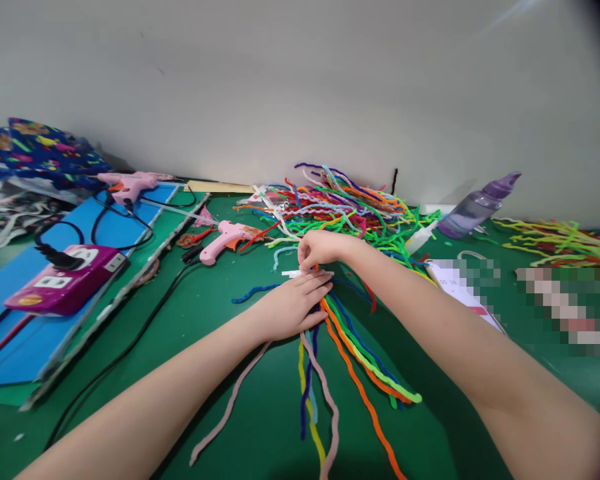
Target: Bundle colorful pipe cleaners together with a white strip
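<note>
My left hand (295, 305) lies palm down with its fingers stretched flat over a spread of pipe cleaners on the green table. From under it fan out a long orange pipe cleaner (361, 387), a pale pink pipe cleaner (331, 400), a yellow pipe cleaner (317, 430), a purple one and several others, their ends pointing toward me. Just beyond those fingers, my right hand (325, 249) is closed in a pinch beside a short white strip (291, 274). What sits between its fingertips is too small to make out. A bit of orange shows just below the pinch.
Behind my hands is a tangled pile of coloured pipe cleaners (340, 203). To the left are a pink glue gun (230, 239), another glue gun (137, 183), a purple power strip (75, 280) and cables. A purple bottle (467, 213) and a white display device (463, 290) are right.
</note>
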{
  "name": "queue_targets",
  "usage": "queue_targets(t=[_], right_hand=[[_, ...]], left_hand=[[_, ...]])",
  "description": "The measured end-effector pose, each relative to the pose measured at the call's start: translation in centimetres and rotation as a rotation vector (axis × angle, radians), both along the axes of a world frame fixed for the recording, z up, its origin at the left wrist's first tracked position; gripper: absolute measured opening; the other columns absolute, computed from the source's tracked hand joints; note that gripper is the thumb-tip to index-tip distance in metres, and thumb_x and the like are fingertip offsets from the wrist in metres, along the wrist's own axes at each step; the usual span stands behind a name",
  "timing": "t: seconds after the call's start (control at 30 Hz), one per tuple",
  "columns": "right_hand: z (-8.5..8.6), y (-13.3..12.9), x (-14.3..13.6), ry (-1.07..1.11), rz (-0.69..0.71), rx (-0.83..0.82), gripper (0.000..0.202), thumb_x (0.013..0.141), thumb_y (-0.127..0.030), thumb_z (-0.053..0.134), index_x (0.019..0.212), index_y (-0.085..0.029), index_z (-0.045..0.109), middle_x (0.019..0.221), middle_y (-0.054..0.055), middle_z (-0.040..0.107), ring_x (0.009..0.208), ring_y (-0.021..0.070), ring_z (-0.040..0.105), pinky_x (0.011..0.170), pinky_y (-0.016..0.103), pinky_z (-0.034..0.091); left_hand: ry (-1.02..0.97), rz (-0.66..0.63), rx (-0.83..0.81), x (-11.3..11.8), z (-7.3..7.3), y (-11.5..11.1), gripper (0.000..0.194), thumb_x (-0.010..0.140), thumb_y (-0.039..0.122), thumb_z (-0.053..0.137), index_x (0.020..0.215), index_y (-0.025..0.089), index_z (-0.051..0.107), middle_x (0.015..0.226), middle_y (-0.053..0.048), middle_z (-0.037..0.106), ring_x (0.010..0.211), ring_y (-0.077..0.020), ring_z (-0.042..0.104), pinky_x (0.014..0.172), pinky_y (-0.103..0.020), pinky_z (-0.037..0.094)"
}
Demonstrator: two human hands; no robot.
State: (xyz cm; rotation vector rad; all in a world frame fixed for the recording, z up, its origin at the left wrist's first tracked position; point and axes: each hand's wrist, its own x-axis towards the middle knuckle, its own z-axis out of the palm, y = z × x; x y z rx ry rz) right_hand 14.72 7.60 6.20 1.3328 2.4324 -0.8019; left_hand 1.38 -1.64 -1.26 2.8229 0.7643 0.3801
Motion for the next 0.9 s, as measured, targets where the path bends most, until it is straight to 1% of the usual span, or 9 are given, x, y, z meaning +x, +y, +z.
queue_targets(t=[0.13,0.27,0.33,0.43,0.6,0.8,0.9], right_hand=[[-0.5,-0.1,0.1,0.065,-0.026,0.025,0.015,0.065,-0.016,0.064,0.078,-0.012,0.071,0.074,0.004,0.071,0.065,0.0132,0.061,0.054,0.018,0.042],[-1.3,-0.3,0.4,0.164,-0.109,0.040,0.023,0.064,-0.013,0.069,0.087,-0.011,0.067,0.079,0.005,0.071,0.068,0.0124,0.063,0.056,0.017,0.043],[-1.6,-0.4,0.5,0.190,-0.125,0.054,0.023,0.064,-0.012,0.070,0.087,-0.012,0.066,0.081,0.005,0.071,0.069,0.0120,0.063,0.058,0.017,0.044],[-1.6,-0.5,0.6,0.166,-0.107,0.087,0.016,0.065,-0.013,0.070,0.081,-0.013,0.067,0.079,0.004,0.071,0.069,0.0120,0.063,0.057,0.017,0.043],[-1.5,-0.7,0.4,0.140,-0.098,0.157,0.012,0.066,-0.014,0.069,0.078,-0.013,0.068,0.076,0.003,0.070,0.068,0.0112,0.062,0.055,0.017,0.040],[-1.8,-0.8,0.4,0.139,-0.093,0.203,0.013,0.064,-0.011,0.066,0.077,-0.015,0.068,0.074,0.001,0.070,0.064,0.0100,0.061,0.056,0.017,0.040],[-1.8,-0.8,0.5,0.162,-0.090,0.193,0.014,0.065,-0.012,0.065,0.078,-0.014,0.068,0.075,0.002,0.070,0.064,0.0098,0.061,0.055,0.016,0.039]], left_hand=[[-0.005,-0.002,-0.003,0.0,0.1,0.0,0.052,0.092,0.042,0.038,0.134,0.011,0.041,0.145,-0.015,0.033,0.135,-0.0241,0.028,0.112,-0.040,0.025],[-0.005,-0.005,-0.002,0.1,0.1,0.0,0.052,0.092,0.042,0.038,0.133,0.011,0.042,0.145,-0.016,0.034,0.135,-0.0243,0.029,0.112,-0.041,0.025],[-0.012,-0.010,-0.001,0.1,0.1,0.0,0.052,0.092,0.043,0.037,0.133,0.010,0.042,0.144,-0.016,0.035,0.135,-0.0244,0.029,0.112,-0.041,0.025],[-0.026,-0.012,0.000,0.1,0.0,0.0,0.053,0.092,0.043,0.037,0.133,0.010,0.042,0.144,-0.016,0.035,0.135,-0.0243,0.029,0.112,-0.041,0.025],[-0.026,-0.010,-0.007,0.1,0.0,0.0,0.054,0.092,0.045,0.036,0.133,0.010,0.042,0.144,-0.016,0.035,0.135,-0.0246,0.029,0.112,-0.041,0.025],[-0.038,-0.007,0.000,0.1,0.0,0.0,0.052,0.093,0.044,0.034,0.133,0.012,0.042,0.144,-0.015,0.036,0.135,-0.0240,0.029,0.112,-0.041,0.025],[-0.039,-0.001,0.005,0.1,-0.1,0.0,0.052,0.093,0.044,0.034,0.133,0.012,0.042,0.144,-0.014,0.036,0.135,-0.0238,0.030,0.112,-0.041,0.025]])
